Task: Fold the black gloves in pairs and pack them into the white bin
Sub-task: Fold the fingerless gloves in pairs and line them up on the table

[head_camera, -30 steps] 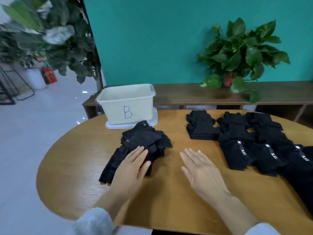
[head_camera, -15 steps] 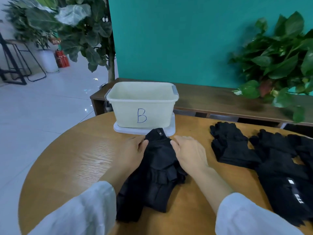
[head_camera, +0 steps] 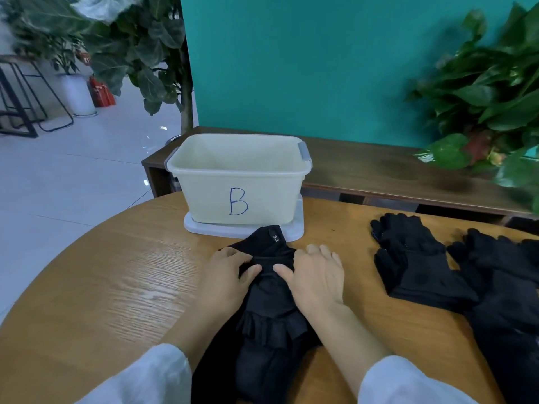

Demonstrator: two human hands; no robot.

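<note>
i see left hand (head_camera: pixel 226 275) and right hand (head_camera: pixel 316 274) pinching glove pair (head_camera: pixel 269 290) between them; soft, light, floppy fabric, i judge; grip bunched cuff end.

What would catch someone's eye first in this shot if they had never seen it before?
Probably the white bin marked with a blue B, standing on a lid at the table's far edge against the teal wall. Just in front of it, the left hand and right hand grip a bundle of black gloves from both sides. More gloves lie spread to the right.
</note>
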